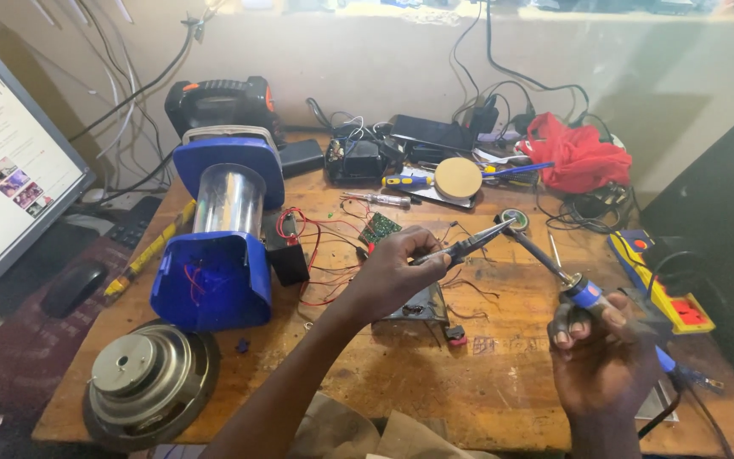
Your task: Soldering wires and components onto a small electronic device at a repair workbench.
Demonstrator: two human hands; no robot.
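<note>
Cluttered wooden workbench (486,374) is carrying loose wires; left hand (392,272) is pinching grey needle-nose pliers (469,245), right hand (601,348) is gripping blue-handled soldering iron (554,263) just beside them; its hot tip may be burning fingers.

Soft daylight, sharp centre, wide-angle bending at edges.

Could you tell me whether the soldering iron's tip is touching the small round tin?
Cannot tell: in the head view, the soldering iron tip overlaps the round tin, hiding any gap.
</note>
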